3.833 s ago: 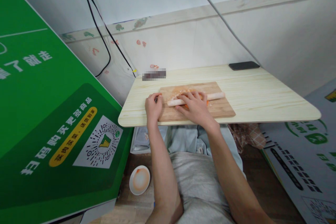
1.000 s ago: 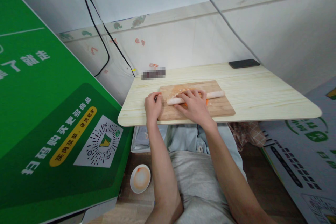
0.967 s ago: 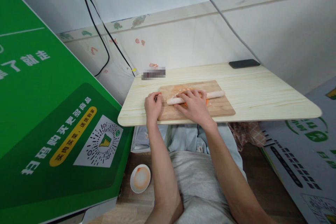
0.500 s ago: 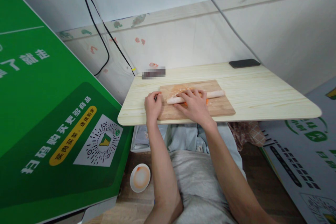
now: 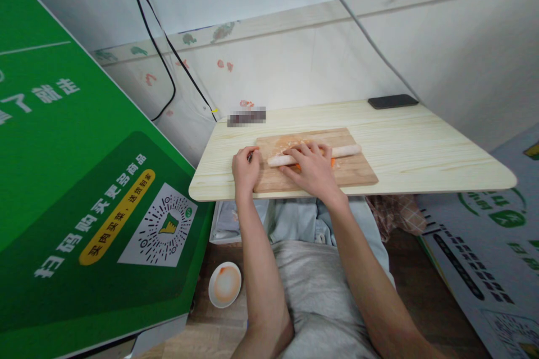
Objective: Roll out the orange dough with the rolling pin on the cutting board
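Observation:
A wooden cutting board (image 5: 357, 174) lies near the front edge of the table. On it, a long pale rod (image 5: 347, 151) rests at a slight slant, its kind unclear. My right hand (image 5: 315, 168) grips the rod from above, with the thumb on the near side and the fingers over the far side. Orange pieces (image 5: 332, 163) show beneath that hand, and whitish-orange residue (image 5: 290, 142) marks the board behind the rod. My left hand (image 5: 246, 171) is curled closed at the board's left edge. Something small and dark shows between its fingers, too hidden to name.
A black phone (image 5: 392, 101) lies at the back right of the pale table (image 5: 442, 157). A blurred dark item (image 5: 246, 116) sits at the back left. Below, a white bowl (image 5: 225, 285) with orange stains is on the floor. A green panel (image 5: 126, 207) stands close on the left.

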Available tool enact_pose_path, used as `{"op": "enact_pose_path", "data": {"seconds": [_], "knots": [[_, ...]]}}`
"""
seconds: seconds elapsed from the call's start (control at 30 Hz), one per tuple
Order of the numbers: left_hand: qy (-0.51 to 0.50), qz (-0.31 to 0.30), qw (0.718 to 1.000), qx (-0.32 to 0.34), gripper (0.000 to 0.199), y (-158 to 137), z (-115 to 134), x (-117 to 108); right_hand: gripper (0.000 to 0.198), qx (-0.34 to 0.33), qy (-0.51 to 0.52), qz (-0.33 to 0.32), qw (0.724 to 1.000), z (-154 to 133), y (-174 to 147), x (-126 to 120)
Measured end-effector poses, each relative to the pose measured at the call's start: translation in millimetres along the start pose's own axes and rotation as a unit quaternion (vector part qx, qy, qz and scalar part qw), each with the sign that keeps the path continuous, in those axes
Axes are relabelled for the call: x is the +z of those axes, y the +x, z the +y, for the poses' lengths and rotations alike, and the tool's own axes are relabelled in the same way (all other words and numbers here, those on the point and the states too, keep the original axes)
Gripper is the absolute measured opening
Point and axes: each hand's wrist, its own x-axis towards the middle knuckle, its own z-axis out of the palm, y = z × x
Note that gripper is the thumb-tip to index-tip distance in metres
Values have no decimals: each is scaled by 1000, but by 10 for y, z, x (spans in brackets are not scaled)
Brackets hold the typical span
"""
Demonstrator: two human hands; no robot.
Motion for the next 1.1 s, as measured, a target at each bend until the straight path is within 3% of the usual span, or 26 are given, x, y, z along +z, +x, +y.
{"op": "enact_pose_path", "data": {"seconds": [0.5,1.1], "knots": [[8,6,1000,4,24,2,0,0,37,0,6,8,1000,12,-3,36],[12,3,1000,-3,24,3,10,-7,46,-20,16,-35,999,47,-54,-61]]}}
